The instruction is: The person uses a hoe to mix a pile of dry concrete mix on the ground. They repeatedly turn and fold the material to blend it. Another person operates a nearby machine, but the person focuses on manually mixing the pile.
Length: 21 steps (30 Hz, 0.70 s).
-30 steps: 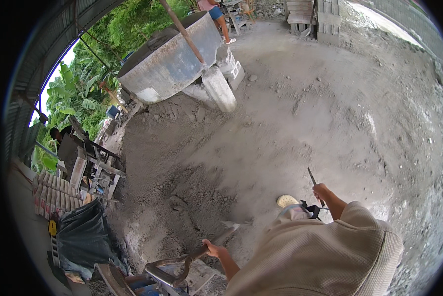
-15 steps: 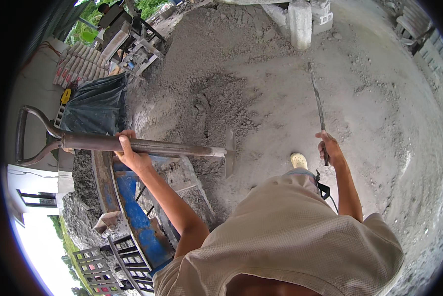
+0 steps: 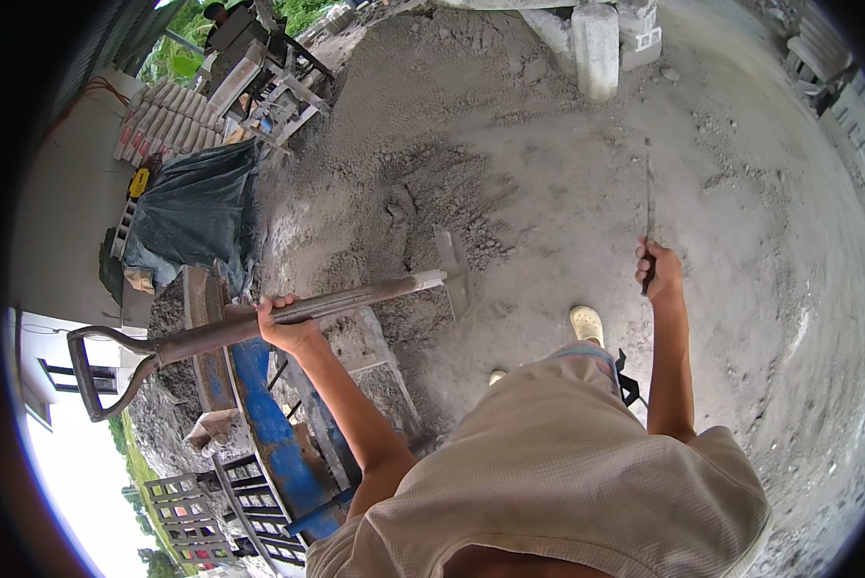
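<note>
My left hand (image 3: 291, 326) is wrapped round the shaft of a shovel (image 3: 370, 297), roughly mid-length. The shovel lies nearly level across my left side. Its worn metal D-shaped grip points left, and its blade (image 3: 457, 276), seen almost edge-on, is held over the grey ground. Out to the right, my right hand (image 3: 662, 273) is closed on a thin, dark, straight bar (image 3: 650, 197) that points away from me. The bar's lower end is in my fist; whether it is a rod or a narrow blade I cannot make out.
A heap of grey sand (image 3: 432, 77) rises ahead. On the left stand a blue rusty metal frame (image 3: 283, 424), a dark tarp (image 3: 196, 207) and stacked bags (image 3: 168, 120). A concrete post (image 3: 595, 53) and hollow blocks (image 3: 640, 39) stand at the far side. Someone is at the far left.
The shovel has tilted, its grip end dropping and its blade rising slightly. My right hand has moved up and right, and the bar now points more directly away. A second shoe shows.
</note>
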Available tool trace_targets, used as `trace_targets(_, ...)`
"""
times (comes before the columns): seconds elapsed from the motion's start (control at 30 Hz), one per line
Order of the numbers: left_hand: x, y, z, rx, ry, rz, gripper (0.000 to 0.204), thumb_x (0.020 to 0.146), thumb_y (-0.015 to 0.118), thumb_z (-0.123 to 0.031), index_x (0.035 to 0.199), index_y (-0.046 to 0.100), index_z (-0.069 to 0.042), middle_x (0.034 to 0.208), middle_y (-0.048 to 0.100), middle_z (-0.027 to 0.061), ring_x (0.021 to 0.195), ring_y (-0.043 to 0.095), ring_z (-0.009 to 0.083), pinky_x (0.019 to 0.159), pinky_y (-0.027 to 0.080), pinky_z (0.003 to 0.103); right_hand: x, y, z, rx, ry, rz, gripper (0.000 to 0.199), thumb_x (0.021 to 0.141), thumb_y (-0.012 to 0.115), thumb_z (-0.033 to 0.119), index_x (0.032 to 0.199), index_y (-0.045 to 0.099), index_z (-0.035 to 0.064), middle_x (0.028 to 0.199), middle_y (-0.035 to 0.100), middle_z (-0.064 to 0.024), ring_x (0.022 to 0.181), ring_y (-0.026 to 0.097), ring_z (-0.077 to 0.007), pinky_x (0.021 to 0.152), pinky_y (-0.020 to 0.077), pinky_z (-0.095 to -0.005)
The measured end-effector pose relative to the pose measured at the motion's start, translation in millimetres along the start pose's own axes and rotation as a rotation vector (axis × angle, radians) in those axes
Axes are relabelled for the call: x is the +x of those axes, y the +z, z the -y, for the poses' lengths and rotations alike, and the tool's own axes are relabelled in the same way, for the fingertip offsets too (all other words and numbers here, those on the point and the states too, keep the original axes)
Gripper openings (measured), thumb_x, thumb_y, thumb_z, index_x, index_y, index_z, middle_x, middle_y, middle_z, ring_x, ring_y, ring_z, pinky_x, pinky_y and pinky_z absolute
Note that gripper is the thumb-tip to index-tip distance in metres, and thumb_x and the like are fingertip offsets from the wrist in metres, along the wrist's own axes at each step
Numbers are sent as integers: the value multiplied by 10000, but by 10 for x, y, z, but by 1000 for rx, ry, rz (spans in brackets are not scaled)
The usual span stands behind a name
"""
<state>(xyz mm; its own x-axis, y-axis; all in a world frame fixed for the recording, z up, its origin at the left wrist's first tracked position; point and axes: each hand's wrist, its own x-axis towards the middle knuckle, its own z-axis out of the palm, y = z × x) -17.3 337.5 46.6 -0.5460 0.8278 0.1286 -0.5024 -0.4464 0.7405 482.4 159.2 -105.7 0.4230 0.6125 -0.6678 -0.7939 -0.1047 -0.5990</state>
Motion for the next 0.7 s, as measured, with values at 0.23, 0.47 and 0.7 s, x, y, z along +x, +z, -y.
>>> trace_targets(0.23, -50, 159, -670, -191, 130, 4, 201, 711, 621, -201, 581, 513, -94, 556, 506, 21, 527, 528, 181, 604, 455, 331, 116, 736, 1220, 749, -798, -141, 139, 923, 317, 162, 848, 387, 68, 630, 434, -13, 490, 402, -149, 462, 390, -288)
trace_targets(0.47, 10, 532, -384, -279, 185, -1, 187, 700, 635, -199, 603, 503, -109, 542, 506, 34, 525, 531, 184, 590, 449, 335, -53, 2264, -1340, -348, 196, 574, 180, 894, 440, 234, 851, 475, 63, 543, 354, 5, 384, 301, -101, 346, 244, -263)
trace_targets(0.7, 120, -135, -663, -261, 252, -154, 207, 662, 652, -190, 584, 473, -119, 538, 497, 34, 517, 517, 198, 559, 431, 332, 181, 2028, -680, -43, 198, 303, 209, 931, 390, 250, 880, 507, 84, 538, 344, 52, 422, 271, -66, 375, 222, -228)
